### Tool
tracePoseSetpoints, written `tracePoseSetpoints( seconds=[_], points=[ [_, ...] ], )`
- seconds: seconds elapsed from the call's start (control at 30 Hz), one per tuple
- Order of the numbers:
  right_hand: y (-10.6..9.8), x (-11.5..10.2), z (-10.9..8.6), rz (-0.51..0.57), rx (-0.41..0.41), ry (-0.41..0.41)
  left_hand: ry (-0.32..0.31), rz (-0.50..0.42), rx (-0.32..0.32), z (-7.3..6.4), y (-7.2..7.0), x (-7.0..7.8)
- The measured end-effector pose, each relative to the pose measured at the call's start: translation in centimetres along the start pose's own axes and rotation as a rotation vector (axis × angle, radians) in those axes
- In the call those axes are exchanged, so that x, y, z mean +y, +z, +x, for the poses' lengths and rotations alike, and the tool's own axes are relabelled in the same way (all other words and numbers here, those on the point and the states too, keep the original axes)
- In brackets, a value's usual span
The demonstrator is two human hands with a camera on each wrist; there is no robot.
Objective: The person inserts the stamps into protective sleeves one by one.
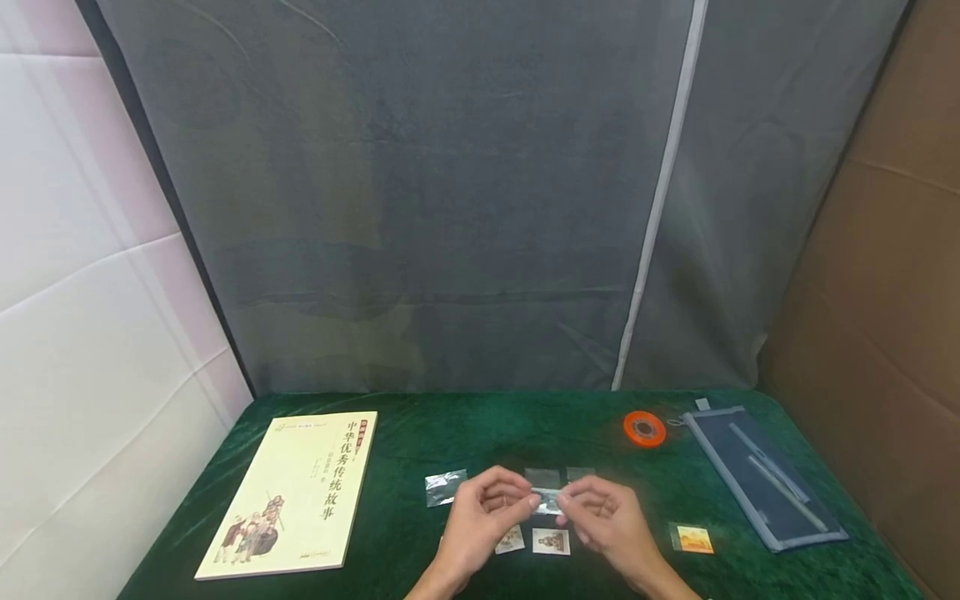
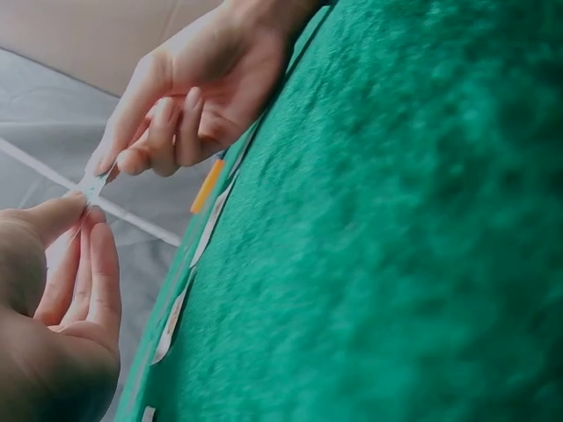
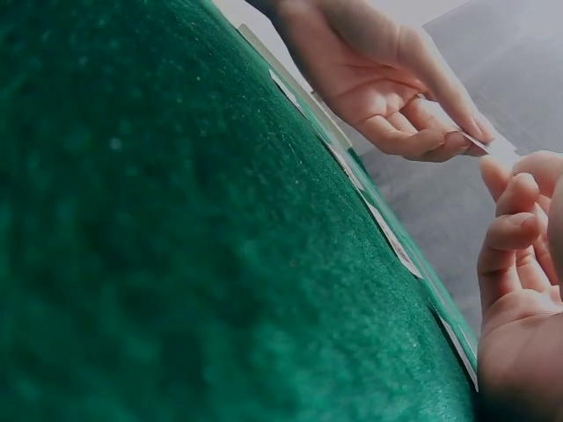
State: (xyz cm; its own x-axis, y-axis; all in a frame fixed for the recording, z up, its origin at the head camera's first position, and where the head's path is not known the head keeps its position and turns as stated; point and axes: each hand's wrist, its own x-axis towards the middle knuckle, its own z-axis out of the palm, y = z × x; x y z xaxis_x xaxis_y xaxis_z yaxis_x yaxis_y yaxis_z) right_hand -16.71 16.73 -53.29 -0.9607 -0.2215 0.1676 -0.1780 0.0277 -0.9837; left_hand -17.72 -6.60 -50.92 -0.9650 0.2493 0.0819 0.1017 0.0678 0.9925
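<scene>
Between my two hands is a small clear plastic sleeve (image 1: 547, 501), pinched at opposite ends above the green cloth. My left hand (image 1: 480, 521) grips its left end with thumb and fingertips. The right end is held the same way by my right hand (image 1: 611, 525). In the left wrist view the thin sleeve (image 2: 92, 185) spans the gap between the fingertips. Whether anything is inside it I cannot tell. Below the hands lie a stamp-like picture card (image 1: 551, 541) and another picture card (image 1: 511, 540), partly covered by my left hand.
Clear sleeves lie behind the hands, one at the left (image 1: 446, 487). At right is an orange picture card in a sleeve (image 1: 693, 538). Farther out are an orange round disc (image 1: 644, 429), a blue mesh zip pouch (image 1: 765, 479) and, at left, a cream book (image 1: 292, 500).
</scene>
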Motion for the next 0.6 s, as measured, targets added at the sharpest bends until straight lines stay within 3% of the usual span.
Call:
tracePoseSetpoints(
  seconds=[0.13, 0.33, 0.6],
  points=[
    [-0.07, 0.14, 0.01, -0.005, -0.028, -0.016, -0.009, 0.003, -0.013, -0.02, 0.24, -0.12],
    [-0.02, 0.15, 0.11, -0.013, -0.029, -0.06, -0.027, 0.001, 0.022, 0.02, 0.18, -0.08],
    [0.07, -0.01, -0.03, -0.019, -0.044, -0.01, -0.036, 0.021, 0.013, -0.22, 0.44, 0.08]
  ],
)
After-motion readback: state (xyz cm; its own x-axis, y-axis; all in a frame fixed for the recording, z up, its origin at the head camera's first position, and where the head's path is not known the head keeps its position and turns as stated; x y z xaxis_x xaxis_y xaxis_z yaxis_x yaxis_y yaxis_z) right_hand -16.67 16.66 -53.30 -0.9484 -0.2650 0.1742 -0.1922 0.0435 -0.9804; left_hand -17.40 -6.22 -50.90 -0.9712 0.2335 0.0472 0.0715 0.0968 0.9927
